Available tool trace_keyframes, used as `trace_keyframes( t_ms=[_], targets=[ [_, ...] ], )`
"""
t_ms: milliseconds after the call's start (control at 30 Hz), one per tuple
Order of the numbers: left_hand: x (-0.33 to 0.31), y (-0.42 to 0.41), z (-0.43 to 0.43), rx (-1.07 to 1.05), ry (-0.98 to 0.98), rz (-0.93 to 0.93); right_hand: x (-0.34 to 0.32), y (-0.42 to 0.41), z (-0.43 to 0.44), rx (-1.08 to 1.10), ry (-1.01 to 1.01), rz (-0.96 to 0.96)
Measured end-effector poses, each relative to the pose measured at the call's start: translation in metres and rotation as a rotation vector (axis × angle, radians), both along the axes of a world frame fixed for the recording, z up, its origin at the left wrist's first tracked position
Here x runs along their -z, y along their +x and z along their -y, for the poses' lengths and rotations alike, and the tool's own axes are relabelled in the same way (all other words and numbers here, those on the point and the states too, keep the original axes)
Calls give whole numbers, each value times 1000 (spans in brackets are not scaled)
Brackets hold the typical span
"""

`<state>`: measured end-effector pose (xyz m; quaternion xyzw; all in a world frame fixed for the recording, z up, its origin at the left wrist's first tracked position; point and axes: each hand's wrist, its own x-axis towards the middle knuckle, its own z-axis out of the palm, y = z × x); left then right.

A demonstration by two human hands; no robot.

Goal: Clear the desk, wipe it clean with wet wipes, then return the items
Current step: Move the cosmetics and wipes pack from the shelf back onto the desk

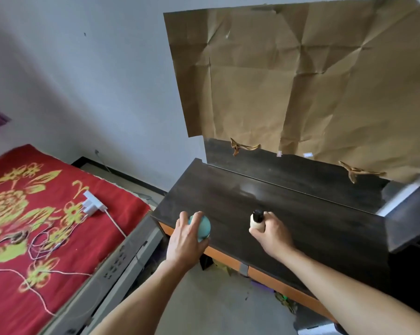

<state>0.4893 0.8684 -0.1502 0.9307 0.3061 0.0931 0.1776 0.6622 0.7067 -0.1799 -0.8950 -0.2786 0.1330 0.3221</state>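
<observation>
Left hand (183, 234) wraps a teal ball (203, 226) at the desk's (228, 189) near-left corner. Right hand (273, 234) grips a small bottle (256, 220), upright, black cap up, near front edge. Ball lies left of bottle, apart. Rest of desktop bare.

desk (288, 213): dark wood, near bare | teal ball (204, 227): front-left edge | cream bottle (256, 221): blk cap, upright, front-ctr

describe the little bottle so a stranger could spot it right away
Find the dark wooden desk below the brown paper sheet. Near its front edge, the right hand grips a small bottle. It is cream with a black cap, unlike the round teal object under the left hand.
</observation>
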Motion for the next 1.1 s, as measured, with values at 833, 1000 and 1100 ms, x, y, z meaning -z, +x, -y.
trace_keyframes(
  t_ms=[833,1000,1100],
  targets=[
    [88,207,-290,280,-59,-202,81,136,-283,252,-68,-97],
    [110,249,-319,403,-77,-251,105,144,-318,429,-18,-78],
    [124,266,-330,473,-109,-269,117,152,-335,493,21,-54]
  ],
)
